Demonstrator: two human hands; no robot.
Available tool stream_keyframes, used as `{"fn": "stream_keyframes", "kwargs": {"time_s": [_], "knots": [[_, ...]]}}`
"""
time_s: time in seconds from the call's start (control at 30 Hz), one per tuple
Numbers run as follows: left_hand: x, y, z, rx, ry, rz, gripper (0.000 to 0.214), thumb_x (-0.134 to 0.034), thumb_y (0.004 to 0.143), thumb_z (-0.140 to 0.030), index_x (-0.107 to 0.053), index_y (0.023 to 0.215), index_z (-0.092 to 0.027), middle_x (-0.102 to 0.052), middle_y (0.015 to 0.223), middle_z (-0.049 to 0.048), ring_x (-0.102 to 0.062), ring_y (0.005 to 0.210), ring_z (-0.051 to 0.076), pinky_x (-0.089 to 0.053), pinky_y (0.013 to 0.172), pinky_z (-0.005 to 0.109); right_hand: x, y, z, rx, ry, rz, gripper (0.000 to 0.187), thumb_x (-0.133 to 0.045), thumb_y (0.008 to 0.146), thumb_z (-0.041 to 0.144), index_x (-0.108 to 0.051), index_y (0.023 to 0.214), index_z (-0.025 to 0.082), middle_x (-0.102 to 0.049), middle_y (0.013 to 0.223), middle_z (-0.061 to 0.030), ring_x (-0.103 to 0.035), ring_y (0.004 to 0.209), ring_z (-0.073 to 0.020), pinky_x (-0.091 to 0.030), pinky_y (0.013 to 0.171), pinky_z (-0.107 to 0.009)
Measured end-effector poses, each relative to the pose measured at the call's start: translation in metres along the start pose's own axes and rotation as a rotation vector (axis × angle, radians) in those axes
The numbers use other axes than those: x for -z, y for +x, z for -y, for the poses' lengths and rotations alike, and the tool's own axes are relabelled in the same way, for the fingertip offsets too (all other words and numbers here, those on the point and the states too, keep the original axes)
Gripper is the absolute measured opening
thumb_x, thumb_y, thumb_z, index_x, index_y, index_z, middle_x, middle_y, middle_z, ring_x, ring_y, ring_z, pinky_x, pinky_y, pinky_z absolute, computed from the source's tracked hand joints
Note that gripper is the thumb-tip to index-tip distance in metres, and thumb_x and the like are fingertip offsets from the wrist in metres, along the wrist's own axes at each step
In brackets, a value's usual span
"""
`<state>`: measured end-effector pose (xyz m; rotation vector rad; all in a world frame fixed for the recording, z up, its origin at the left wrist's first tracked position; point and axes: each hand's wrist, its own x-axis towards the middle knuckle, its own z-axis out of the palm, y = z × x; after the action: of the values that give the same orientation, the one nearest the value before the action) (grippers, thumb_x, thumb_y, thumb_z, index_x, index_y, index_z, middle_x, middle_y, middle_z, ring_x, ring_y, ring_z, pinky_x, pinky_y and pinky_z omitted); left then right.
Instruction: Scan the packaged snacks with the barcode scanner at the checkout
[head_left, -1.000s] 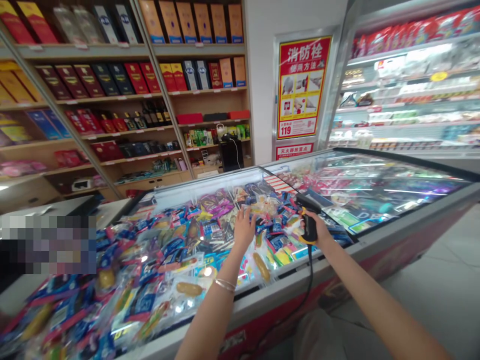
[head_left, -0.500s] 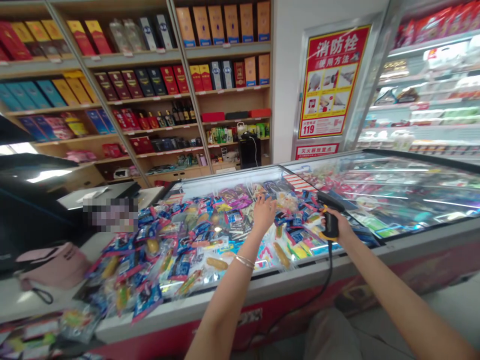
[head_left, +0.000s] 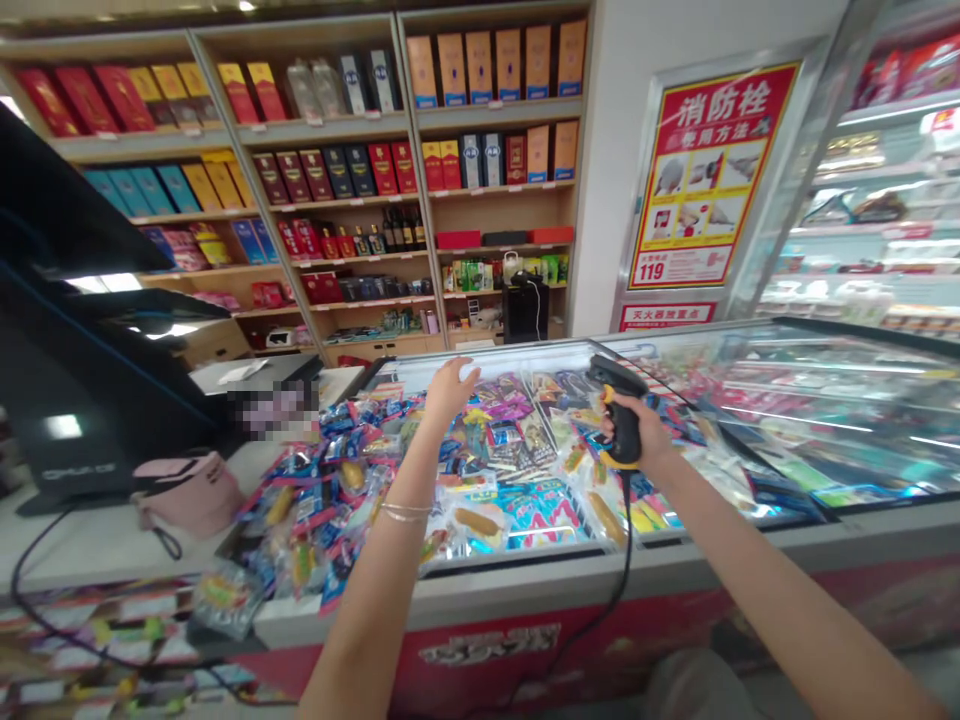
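My right hand (head_left: 646, 436) grips a black and yellow barcode scanner (head_left: 621, 415) by its handle, above the packets. The scanner's head points away to the left, and its cord hangs over the front of the chest freezer (head_left: 480, 598). My left hand (head_left: 452, 392) is reaching out over the far left part of the freezer, fingers stretched and apart, holding nothing visible. Beneath both hands lie many wrapped snacks: blue and pink packets (head_left: 341, 440), a pale-blue packet (head_left: 544, 512) and a clear-wrapped corn-like piece (head_left: 476, 522).
At left, a black checkout screen (head_left: 82, 380) and a pink pouch (head_left: 187, 495) stand on a counter (head_left: 56, 545). Boxed goods fill the wooden shelves (head_left: 480, 198) behind. A fire-hydrant poster (head_left: 712, 180) hangs on the wall. The freezer's glass lid (head_left: 840, 400) extends right.
The view has turned somewhat left. My left hand has moved left and away over the packets. My right hand has brought the scanner leftward, further over the packets.
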<state>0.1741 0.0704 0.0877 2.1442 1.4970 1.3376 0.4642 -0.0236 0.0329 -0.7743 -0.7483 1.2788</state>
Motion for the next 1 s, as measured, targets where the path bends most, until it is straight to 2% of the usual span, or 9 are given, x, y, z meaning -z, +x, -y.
{"fn": "stream_keyframes", "kwargs": {"time_s": [0.1,0.2,0.3,0.4,0.53,0.63,0.7,0.87,1.0], "knots": [[0.016,-0.007,0.028,0.111,0.038,-0.051,0.055,-0.065,0.078,-0.035,-0.051,0.128,-0.017,-0.06,0.128,0.0179,-0.056,0.119,0.031,-0.04,0.101,0.043,-0.036,0.012,-0.024,-0.072,-0.027,0.098,0.015,-0.067,0.072,0.031,-0.059,0.073,0.019,-0.056,0.057,0.0004,-0.048,0.042,-0.0096,-0.041,0.036,-0.021],[0.024,-0.021,0.066,0.206,0.084,-0.038,0.07,-0.07,0.072,-0.038,-0.043,0.133,-0.016,-0.059,0.127,0.0198,-0.057,0.116,0.03,-0.042,0.097,0.04,-0.061,0.024,-0.051,-0.107,-0.018,0.18,0.016,-0.067,0.07,0.032,-0.06,0.07,0.019,-0.057,0.056,-0.0001,-0.047,0.042,-0.0097,-0.041,0.037,-0.021],[0.025,-0.033,0.104,0.285,0.048,0.081,0.074,-0.078,0.059,-0.044,-0.049,0.122,-0.016,-0.065,0.114,0.0153,-0.063,0.101,0.026,-0.047,0.087,0.035,-0.077,0.036,-0.08,-0.134,-0.027,0.22,0.017,-0.066,0.07,0.035,-0.061,0.07,0.018,-0.058,0.056,-0.0006,-0.048,0.041,-0.0097,-0.041,0.037,-0.021],[0.022,-0.043,0.127,0.353,0.017,0.241,0.07,-0.082,0.047,-0.048,-0.056,0.104,-0.016,-0.067,0.103,0.0104,-0.063,0.088,0.022,-0.049,0.078,0.031,-0.088,0.043,-0.105,-0.211,-0.056,0.231,0.02,-0.065,0.07,0.037,-0.062,0.066,0.017,-0.056,0.05,-0.0002,-0.048,0.04,-0.01,-0.04,0.037,-0.02],[0.018,-0.05,0.13,0.326,0.262,0.398,0.057,-0.08,0.042,-0.054,-0.061,0.082,-0.018,-0.068,0.092,0.0092,-0.063,0.093,0.028,-0.047,0.08,0.032,-0.099,0.041,-0.123,-0.244,-0.06,0.208,0.017,-0.066,0.066,0.034,-0.062,0.065,0.017,-0.058,0.05,-0.0009,-0.047,0.039,-0.0097,-0.037,0.036,-0.021],[0.019,-0.053,0.124,0.286,0.429,0.519,0.043,-0.076,0.051,-0.057,-0.06,0.066,-0.02,-0.068,0.084,0.0105,-0.063,0.094,0.032,-0.046,0.08,0.033,-0.101,0.036,-0.126,-0.253,-0.058,0.209,0.017,-0.067,0.065,0.034,-0.063,0.066,0.018,-0.057,0.049,-0.0009,-0.046,0.038,-0.0102,-0.036,0.036,-0.021],[0.019,-0.055,0.121,0.28,0.467,0.56,0.04,-0.072,0.058,-0.057,-0.058,0.065,-0.02,-0.068,0.081,0.0104,-0.064,0.09,0.031,-0.046,0.076,0.032,-0.101,0.032,-0.125,-0.255,-0.072,0.226,0.018,-0.068,0.065,0.035,-0.063,0.066,0.018,-0.056,0.047,-0.0005,-0.046,0.038,-0.0108,-0.036,0.036,-0.022],[0.018,-0.06,0.117,0.293,0.484,0.464,0.044,-0.073,0.063,-0.043,-0.058,0.096,-0.018,-0.068,0.09,0.0097,-0.065,0.087,0.028,-0.045,0.07,0.03,-0.101,0.025,-0.121,-0.169,-0.101,0.246,0.024,-0.072,0.062,0.038,-0.063,0.069,0.017,-0.061,0.053,-0.0009,-0.049,0.038,-0.0114,-0.037,0.036,-0.024],[0.014,-0.06,0.109,0.204,0.523,0.294,0.046,-0.071,0.067,-0.026,-0.05,0.107,-0.016,-0.064,0.104,0.0127,-0.063,0.099,0.028,-0.046,0.078,0.031,-0.101,0.022,-0.121,-0.132,-0.123,0.242,0.024,-0.073,0.061,0.037,-0.063,0.068,0.017,-0.062,0.054,-0.0006,-0.05,0.037,-0.011,-0.038,0.035,-0.023]]}}
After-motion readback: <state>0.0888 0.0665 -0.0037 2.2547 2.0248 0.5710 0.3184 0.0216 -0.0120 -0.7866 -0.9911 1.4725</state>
